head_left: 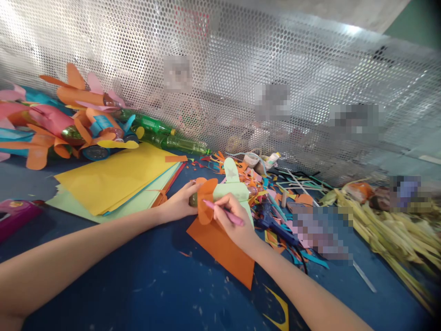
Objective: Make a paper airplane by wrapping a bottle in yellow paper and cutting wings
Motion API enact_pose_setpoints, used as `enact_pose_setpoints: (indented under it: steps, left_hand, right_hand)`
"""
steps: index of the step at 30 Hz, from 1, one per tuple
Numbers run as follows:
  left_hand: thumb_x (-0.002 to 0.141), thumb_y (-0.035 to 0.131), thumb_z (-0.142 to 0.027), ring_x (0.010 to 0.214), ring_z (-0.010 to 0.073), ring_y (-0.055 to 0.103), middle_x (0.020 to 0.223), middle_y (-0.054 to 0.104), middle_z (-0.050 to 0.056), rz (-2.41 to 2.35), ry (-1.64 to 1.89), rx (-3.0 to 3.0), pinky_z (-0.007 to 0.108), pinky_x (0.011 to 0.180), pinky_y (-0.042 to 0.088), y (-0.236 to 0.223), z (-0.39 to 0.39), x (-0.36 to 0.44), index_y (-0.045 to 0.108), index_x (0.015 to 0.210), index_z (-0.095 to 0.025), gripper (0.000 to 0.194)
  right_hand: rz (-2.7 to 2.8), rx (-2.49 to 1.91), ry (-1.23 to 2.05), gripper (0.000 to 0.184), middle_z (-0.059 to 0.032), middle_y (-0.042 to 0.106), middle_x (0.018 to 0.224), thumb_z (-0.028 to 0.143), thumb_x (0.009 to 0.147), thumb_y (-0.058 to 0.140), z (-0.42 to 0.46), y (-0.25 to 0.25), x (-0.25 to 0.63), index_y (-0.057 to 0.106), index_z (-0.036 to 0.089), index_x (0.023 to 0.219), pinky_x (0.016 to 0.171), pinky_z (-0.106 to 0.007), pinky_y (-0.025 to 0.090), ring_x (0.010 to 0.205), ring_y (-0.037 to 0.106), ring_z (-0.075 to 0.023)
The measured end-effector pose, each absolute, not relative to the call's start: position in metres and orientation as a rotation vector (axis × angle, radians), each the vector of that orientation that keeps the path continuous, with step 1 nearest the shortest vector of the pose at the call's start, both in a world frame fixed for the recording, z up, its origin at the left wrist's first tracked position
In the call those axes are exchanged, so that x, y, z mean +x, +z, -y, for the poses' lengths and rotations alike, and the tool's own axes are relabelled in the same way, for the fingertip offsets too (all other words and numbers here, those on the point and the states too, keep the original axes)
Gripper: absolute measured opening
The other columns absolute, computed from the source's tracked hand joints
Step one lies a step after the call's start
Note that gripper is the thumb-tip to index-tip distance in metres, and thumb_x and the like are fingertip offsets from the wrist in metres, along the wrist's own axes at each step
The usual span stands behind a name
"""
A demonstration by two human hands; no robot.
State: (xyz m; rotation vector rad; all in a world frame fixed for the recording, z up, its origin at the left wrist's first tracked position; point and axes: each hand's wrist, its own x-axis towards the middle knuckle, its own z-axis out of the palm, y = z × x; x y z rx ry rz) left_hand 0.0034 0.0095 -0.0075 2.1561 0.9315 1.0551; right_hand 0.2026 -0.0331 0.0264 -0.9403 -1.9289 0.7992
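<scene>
My left hand [184,200] is closed around one end of a toy plane made from a plastic bottle wrapped in pale green paper [223,190]. A pale green wing [230,170] sticks up from its body. Across the end nearest my left hand sits a rounded orange paper piece [206,212]. My right hand [236,218] pinches a pink pen [230,216], its tip at the orange piece. Under the plane and my right hand lies an orange paper sheet [225,253]. My fingers hide part of the bottle.
Yellow and green paper sheets [113,177] are stacked on the left, with finished paper-and-bottle toys [99,128] behind. Green bottles [172,140] lie along the perforated metal screen [223,55]. Paper scraps, a blue glue gun [275,226] and dried husks [386,234] spread to the right.
</scene>
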Motion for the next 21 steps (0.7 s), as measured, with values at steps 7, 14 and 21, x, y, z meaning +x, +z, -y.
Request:
enact_pose_setpoints:
  steps: [7, 14, 21]
  left_hand:
    - [0.073, 0.066, -0.024, 0.121, 0.0255, 0.047, 0.128, 0.048, 0.009, -0.936, 1.033, 2.162, 0.039, 0.105, 0.036, -0.0070, -0.0097, 0.0024, 0.048, 0.128, -0.024, 0.058]
    - [0.073, 0.067, -0.025, 0.126, 0.0257, 0.042, 0.130, 0.049, 0.008, -0.958, 1.025, 2.184, 0.040, 0.108, 0.032, -0.0053, -0.0088, 0.0033, 0.047, 0.129, -0.024, 0.059]
    - [0.074, 0.065, -0.024, 0.127, 0.0244, 0.040, 0.131, 0.049, 0.008, -0.960, 1.027, 2.193, 0.038, 0.108, 0.032, -0.0044, -0.0088, 0.0037, 0.047, 0.130, -0.023, 0.059]
  right_hand:
    - [1.863, -0.944, 0.811, 0.011, 0.0041, 0.053, 0.065, 0.028, 0.091, 0.048, 0.0274, 0.0231, 0.2094, 0.046, 0.021, 0.083, 0.059, -0.025, 0.042, 0.059, 0.053, -0.0110]
    - [1.923, -0.956, 0.801, 0.012, 0.0043, 0.051, 0.065, 0.030, 0.091, 0.047, 0.0273, 0.0204, 0.2069, 0.047, 0.021, 0.083, 0.059, -0.026, 0.042, 0.058, 0.050, -0.0109]
    - [1.940, -0.983, 0.799, 0.013, 0.0043, 0.050, 0.065, 0.029, 0.091, 0.048, 0.0286, 0.0230, 0.2068, 0.046, 0.021, 0.081, 0.057, -0.025, 0.039, 0.058, 0.049, -0.0107]
